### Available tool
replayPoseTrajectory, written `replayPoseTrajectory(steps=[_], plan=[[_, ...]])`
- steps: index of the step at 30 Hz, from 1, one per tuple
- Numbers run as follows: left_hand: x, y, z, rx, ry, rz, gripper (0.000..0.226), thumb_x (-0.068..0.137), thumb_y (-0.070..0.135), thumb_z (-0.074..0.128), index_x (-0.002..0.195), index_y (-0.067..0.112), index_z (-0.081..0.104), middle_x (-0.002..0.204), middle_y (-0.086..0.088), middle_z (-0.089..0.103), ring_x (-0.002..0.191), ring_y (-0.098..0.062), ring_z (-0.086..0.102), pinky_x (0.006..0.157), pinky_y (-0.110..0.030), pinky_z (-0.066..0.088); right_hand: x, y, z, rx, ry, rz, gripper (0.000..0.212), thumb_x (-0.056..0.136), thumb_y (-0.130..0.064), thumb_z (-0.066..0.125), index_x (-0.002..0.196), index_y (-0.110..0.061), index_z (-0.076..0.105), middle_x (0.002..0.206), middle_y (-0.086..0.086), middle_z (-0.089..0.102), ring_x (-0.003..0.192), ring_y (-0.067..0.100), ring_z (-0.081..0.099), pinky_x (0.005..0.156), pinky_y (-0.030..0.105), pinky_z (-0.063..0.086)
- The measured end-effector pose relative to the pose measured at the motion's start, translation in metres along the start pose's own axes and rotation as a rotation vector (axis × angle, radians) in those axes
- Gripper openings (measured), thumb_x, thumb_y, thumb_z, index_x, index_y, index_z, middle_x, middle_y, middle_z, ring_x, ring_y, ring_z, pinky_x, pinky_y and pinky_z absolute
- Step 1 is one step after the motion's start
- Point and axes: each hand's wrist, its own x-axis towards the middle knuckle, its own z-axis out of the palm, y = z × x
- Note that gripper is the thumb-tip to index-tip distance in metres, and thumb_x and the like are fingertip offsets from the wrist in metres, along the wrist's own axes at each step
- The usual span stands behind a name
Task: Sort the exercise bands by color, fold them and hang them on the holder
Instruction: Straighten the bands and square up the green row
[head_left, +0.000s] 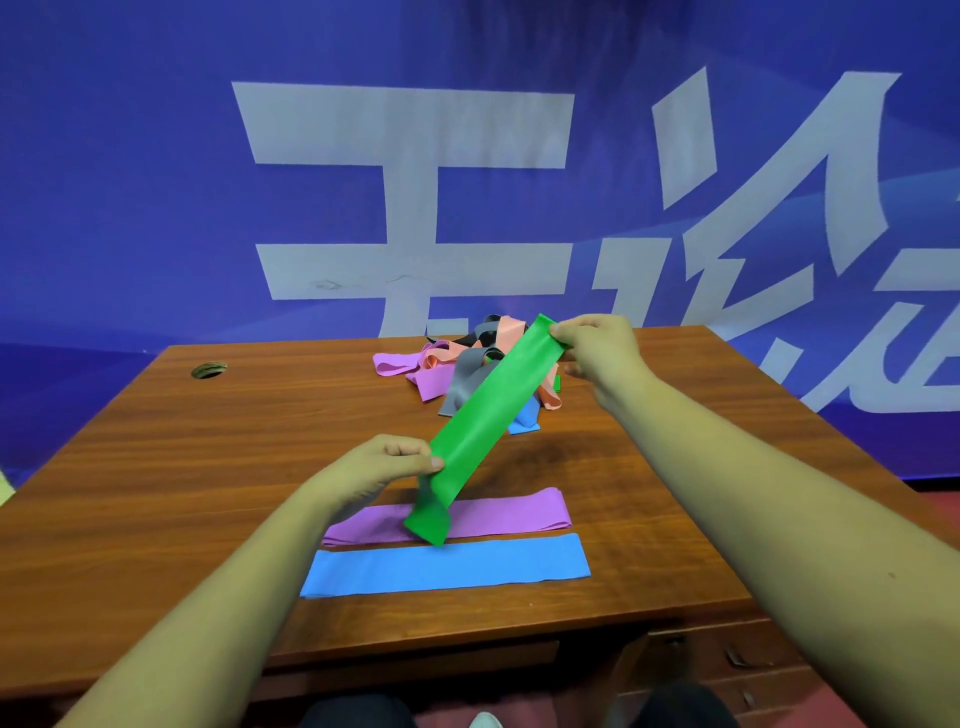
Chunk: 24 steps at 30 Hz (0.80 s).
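I hold a green band (488, 415) stretched diagonally above the table. My right hand (597, 348) pinches its far upper end, and my left hand (384, 462) grips its edge near the lower end, which hangs loose. Below it, a purple band (498, 514) lies flat on the wooden table (208, 467), with a blue band (447, 566) flat in front of it. Behind sits a tangled pile of bands (457, 369) in purple, salmon, grey, black and blue. No holder is in view.
A round cable hole (209, 370) sits at the table's far left. A blue banner wall (467, 182) with large white characters stands right behind the table. Drawers (727, 670) are under the table's right front.
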Motion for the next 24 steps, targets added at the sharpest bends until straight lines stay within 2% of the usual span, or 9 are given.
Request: replayPoseTrajectory(steps=[2,4,7,9,14,17,21,22,24], plan=[[0.0,-0.004,-0.001,-0.032,-0.027,-0.041,0.049,0.074,0.043,0.075,0.088,-0.004,0.072,0.091,-0.007,0.072,0.085,-0.013,0.063,0.085,-0.03,0.045,0.002,0.004,0.0,0.015,0.033,0.012,0.011,0.091,-0.007,0.061,0.081,-0.009,0.065,0.089,0.011,0.069,0.079,0.021,0.066,0.067,0.034,0.053],[-0.001,-0.01,-0.002,-0.066,-0.07,-0.084,0.062,0.07,0.039,0.08,0.093,-0.017,0.066,0.093,-0.01,0.074,0.084,-0.015,0.066,0.08,-0.027,0.05,0.006,0.007,-0.003,0.033,0.079,0.028,0.012,0.092,-0.007,0.06,0.081,-0.01,0.064,0.088,0.008,0.067,0.079,0.02,0.063,0.062,0.032,0.051],[-0.004,-0.021,-0.003,-0.114,-0.078,-0.102,0.048,0.07,0.034,0.08,0.092,-0.008,0.072,0.098,-0.014,0.073,0.086,-0.017,0.066,0.082,-0.029,0.05,0.01,0.012,-0.01,0.037,0.098,0.049,0.016,0.092,-0.008,0.06,0.076,-0.012,0.062,0.088,0.009,0.065,0.077,0.02,0.062,0.059,0.031,0.049],[-0.005,-0.026,-0.005,-0.2,-0.042,-0.101,0.042,0.07,0.033,0.077,0.09,-0.003,0.069,0.091,-0.013,0.07,0.084,-0.018,0.064,0.08,-0.031,0.051,0.011,0.017,-0.014,0.045,0.107,0.053,0.016,0.092,-0.007,0.06,0.076,-0.011,0.061,0.086,0.008,0.064,0.072,0.018,0.061,0.056,0.029,0.048],[-0.006,-0.031,-0.011,-0.346,0.08,-0.114,0.017,0.078,0.02,0.072,0.072,0.01,0.06,0.073,-0.011,0.057,0.067,-0.018,0.058,0.058,-0.025,0.051,0.015,0.032,-0.02,0.037,0.142,0.097,0.015,0.093,-0.008,0.059,0.078,-0.01,0.061,0.088,0.011,0.064,0.064,0.017,0.059,0.05,0.027,0.046],[-0.005,-0.036,-0.018,-0.344,0.188,-0.16,0.02,0.092,0.016,0.06,0.073,0.013,0.055,0.071,-0.01,0.049,0.059,-0.016,0.05,0.05,-0.021,0.046,0.017,0.042,-0.023,0.089,0.152,0.163,0.006,0.094,-0.009,0.059,0.088,-0.008,0.062,0.097,0.013,0.065,0.073,0.021,0.063,0.054,0.027,0.052],[-0.011,-0.038,-0.027,-0.331,0.248,-0.166,0.035,0.073,0.036,0.081,0.07,0.014,0.054,0.066,-0.014,0.057,0.053,-0.017,0.055,0.046,-0.021,0.043,0.017,0.054,-0.023,0.169,0.135,0.224,0.009,0.094,-0.007,0.059,0.102,-0.003,0.061,0.098,0.016,0.066,0.075,0.021,0.065,0.059,0.029,0.056],[-0.012,-0.038,-0.03,-0.324,0.275,-0.164,0.033,0.073,0.035,0.081,0.072,0.014,0.055,0.069,-0.015,0.061,0.056,-0.018,0.061,0.048,-0.021,0.045,0.016,0.058,-0.023,0.186,0.126,0.24,0.01,0.094,-0.006,0.059,0.104,-0.003,0.06,0.097,0.017,0.066,0.072,0.021,0.065,0.059,0.029,0.055],[-0.011,-0.04,-0.036,-0.36,0.355,-0.156,0.016,0.089,0.018,0.066,0.079,0.012,0.054,0.078,-0.016,0.066,0.064,-0.019,0.069,0.051,-0.021,0.051,0.013,0.068,-0.02,0.208,0.104,0.277,0.012,0.094,-0.003,0.058,0.106,-0.001,0.059,0.095,0.019,0.066,0.068,0.021,0.063,0.056,0.028,0.056]])
